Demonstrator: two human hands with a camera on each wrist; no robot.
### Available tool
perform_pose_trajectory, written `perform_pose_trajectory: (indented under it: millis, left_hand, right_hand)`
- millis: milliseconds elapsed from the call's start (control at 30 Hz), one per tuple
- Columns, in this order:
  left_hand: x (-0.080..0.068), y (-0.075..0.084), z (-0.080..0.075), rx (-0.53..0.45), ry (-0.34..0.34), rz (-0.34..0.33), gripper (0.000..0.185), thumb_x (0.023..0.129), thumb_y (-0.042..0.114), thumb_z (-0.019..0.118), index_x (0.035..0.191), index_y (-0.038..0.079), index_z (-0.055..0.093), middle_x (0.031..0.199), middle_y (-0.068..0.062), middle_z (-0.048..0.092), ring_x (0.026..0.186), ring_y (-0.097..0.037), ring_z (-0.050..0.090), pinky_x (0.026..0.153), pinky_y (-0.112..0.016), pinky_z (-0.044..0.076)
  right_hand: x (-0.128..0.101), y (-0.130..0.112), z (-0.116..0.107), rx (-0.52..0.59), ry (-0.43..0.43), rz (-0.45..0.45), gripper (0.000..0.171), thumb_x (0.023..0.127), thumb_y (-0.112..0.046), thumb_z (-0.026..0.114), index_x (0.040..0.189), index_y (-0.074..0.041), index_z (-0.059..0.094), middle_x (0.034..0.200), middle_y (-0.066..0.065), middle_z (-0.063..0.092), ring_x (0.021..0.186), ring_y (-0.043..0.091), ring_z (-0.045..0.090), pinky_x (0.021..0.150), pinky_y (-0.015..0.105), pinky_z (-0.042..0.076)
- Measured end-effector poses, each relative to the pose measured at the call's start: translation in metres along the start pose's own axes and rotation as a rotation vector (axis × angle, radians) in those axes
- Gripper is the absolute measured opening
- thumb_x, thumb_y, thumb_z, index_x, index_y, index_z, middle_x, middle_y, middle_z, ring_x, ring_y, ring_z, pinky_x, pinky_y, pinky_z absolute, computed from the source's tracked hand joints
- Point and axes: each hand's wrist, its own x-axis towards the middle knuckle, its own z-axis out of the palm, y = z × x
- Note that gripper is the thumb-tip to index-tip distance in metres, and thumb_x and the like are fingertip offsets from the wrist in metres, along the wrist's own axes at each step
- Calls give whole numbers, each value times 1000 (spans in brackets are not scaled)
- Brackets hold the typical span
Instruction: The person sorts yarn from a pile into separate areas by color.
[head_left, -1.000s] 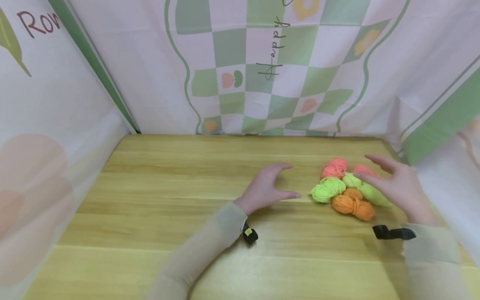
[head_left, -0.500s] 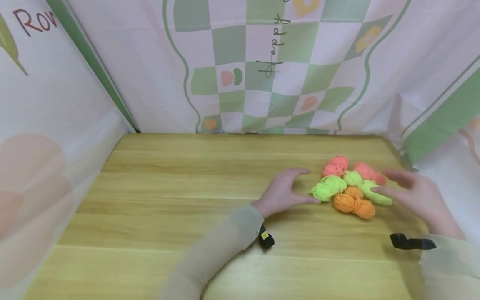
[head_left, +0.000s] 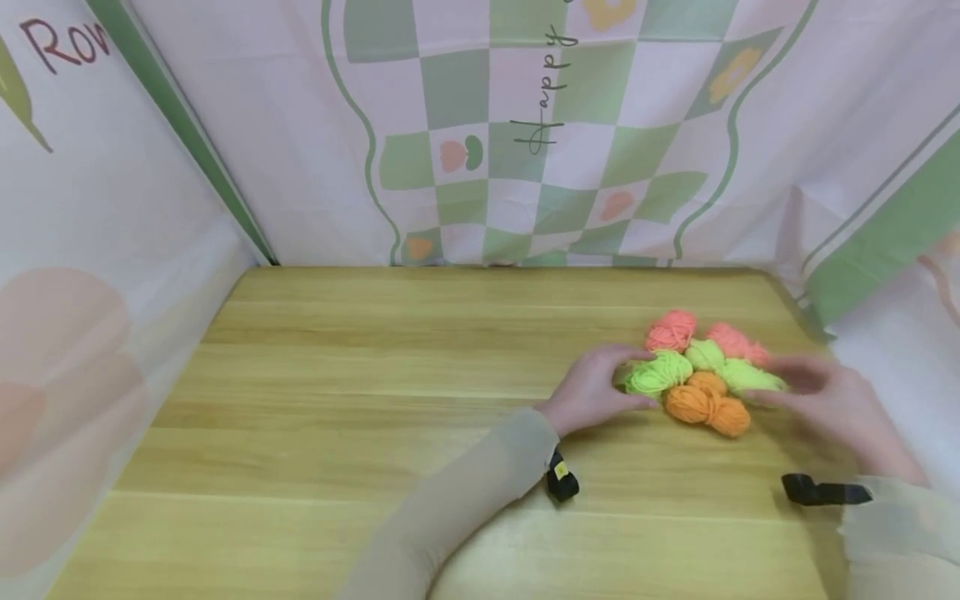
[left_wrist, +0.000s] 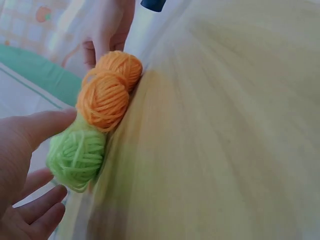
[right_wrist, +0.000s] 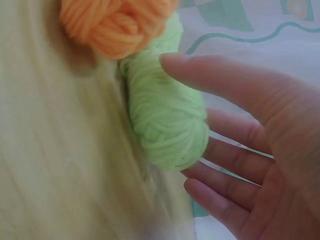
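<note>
Item: soft wound yarn skeins (head_left: 697, 375), green, orange, pink, clustered on my wooden table (head_left: 375, 375). My left hand (head_left: 592, 392) and right hand (head_left: 825, 400) flank them, fingers spread, touching the green ends.

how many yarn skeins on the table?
3, clustered at the table's right: pink skein farthest back, green skein in the middle between both hands, orange skein nearest. More may be hidden behind.

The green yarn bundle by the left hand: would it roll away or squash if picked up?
The green yarn bundle is loosely wound soft strands, so it would probably squash under fingers and feel light. It looks lumpy and sits against the orange yarn, so it seems unlikely to roll far. Its fuzzy surface should grip well.
</note>
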Motion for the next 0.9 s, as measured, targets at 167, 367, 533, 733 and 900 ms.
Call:
perform_pose_trajectory:
  millis: [167, 367, 533, 733, 900]
  left_hand:
    - [4, -1, 6, 33, -2, -2, 67, 84, 41, 84, 143, 23, 59, 143, 11, 57, 131, -1, 47, 110, -17, 29]
    - [8, 2, 10, 85, -28, -40, 61, 87, 40, 82, 142, 22, 60, 141, 11, 58, 130, -2, 48, 108, -15, 31]
    - [8, 5, 12, 84, -19, -71, 52, 91, 37, 78, 139, 23, 63, 141, 11, 59, 129, -2, 50, 107, -15, 33]
    - [8, 5, 12, 103, -6, -93, 46, 93, 31, 77, 137, 24, 64, 141, 12, 59, 129, -2, 50, 106, -16, 35]
    - [8, 4, 11, 72, 32, -79, 42, 93, 24, 78, 133, 23, 68, 134, 9, 64, 103, 4, 59, 95, -11, 40]
  right_hand:
    - [2, 7, 4, -23, -20, -21, 68, 85, -40, 84, 138, -4, 58, 134, 30, 57, 98, 3, 52, 68, 22, 48]
    - [2, 10, 4, -45, -32, -20, 69, 86, -41, 83, 136, -1, 58, 133, 34, 56, 99, 16, 55, 68, 27, 49]
    - [2, 11, 5, -53, -33, -7, 68, 86, -42, 82, 134, 0, 59, 131, 36, 56, 105, 38, 58, 69, 37, 53]
    - [1, 11, 7, -53, -21, -11, 65, 87, -39, 82, 132, 2, 60, 131, 38, 55, 111, 52, 54, 78, 59, 50]
    - [1, 11, 9, -44, -26, -5, 64, 88, -39, 81, 131, 3, 60, 132, 38, 54, 112, 53, 54, 78, 59, 49]
